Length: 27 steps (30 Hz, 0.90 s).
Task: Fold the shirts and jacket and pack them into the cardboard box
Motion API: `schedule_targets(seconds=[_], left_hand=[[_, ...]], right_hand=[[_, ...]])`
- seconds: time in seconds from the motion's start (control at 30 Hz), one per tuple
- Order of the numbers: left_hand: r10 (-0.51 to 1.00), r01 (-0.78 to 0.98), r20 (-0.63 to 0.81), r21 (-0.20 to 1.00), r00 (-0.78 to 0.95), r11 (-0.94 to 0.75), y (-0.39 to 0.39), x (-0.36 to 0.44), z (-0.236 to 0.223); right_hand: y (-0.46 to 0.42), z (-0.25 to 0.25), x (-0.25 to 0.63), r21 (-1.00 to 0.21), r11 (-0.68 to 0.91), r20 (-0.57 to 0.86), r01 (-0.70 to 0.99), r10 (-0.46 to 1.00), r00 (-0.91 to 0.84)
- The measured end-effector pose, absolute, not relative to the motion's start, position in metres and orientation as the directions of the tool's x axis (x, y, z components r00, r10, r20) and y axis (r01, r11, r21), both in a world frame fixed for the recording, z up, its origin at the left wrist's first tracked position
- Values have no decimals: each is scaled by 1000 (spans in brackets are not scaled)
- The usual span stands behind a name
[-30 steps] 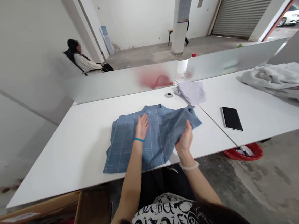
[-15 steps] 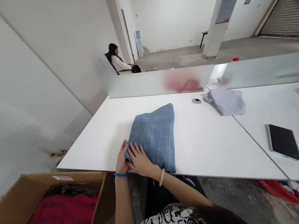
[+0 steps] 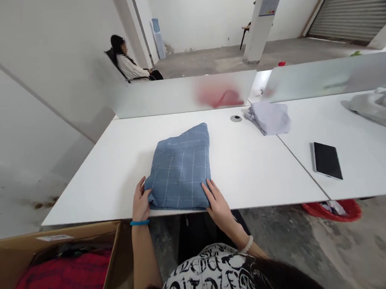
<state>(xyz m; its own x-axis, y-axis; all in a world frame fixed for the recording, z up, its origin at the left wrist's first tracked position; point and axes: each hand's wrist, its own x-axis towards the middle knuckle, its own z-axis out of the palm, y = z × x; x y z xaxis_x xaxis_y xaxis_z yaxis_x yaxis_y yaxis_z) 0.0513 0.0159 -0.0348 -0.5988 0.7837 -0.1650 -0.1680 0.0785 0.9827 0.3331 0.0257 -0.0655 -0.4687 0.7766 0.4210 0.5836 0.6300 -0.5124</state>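
Note:
A folded blue checked shirt (image 3: 181, 167) lies on the white table (image 3: 108, 168), close to its near edge. My left hand (image 3: 140, 203), with a blue band on the wrist, rests at the shirt's near left corner, fingers tucked against the cloth. At the near right corner my right hand (image 3: 218, 202), wearing a white bead bracelet, lies flat with fingers stretched along the shirt's edge.
A folded pale garment (image 3: 270, 118) sits at the back by a cable hole (image 3: 235, 118). A black tablet (image 3: 326, 160) and grey cloth (image 3: 378, 105) lie to the right. An open cardboard box (image 3: 112, 273) with red fabric stands at lower left. A red basket (image 3: 333, 209) is under the table. A person sits in the background.
The shirt went from half spread to a folded rectangle. My hands, together at its near left corner half a second ago, now sit apart at its two near corners.

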Motion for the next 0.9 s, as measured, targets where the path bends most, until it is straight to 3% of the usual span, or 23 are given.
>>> schedule_targets(seconds=[0.13,0.23,0.33,0.47,0.6,0.77,0.9], left_hand=[[824,-110,-106,992,-556,53,9,59,-33],[862,-38,-82,997,-500,73,0,60,-34],[896,46,-156,980,-416,192,-7,55,-34],[837,409,-111,834,-536,372,4,48,-22],[799,638,69,645,-597,421,49,51,-1],[874,733,148,617,-463,284,111,84,2],[932,805,169,567,-320,174,135,128,-13]], right_hand=[[28,-64,343,-585,560,399,587,828,-394],[29,-64,355,-527,537,381,659,842,-382],[26,-66,367,-446,541,355,713,838,-414],[19,-68,383,-429,498,333,754,863,-380],[16,-67,400,-535,424,302,731,904,-304],[11,-61,417,-659,339,289,672,938,-190],[-7,-60,433,-780,170,278,602,956,90]])
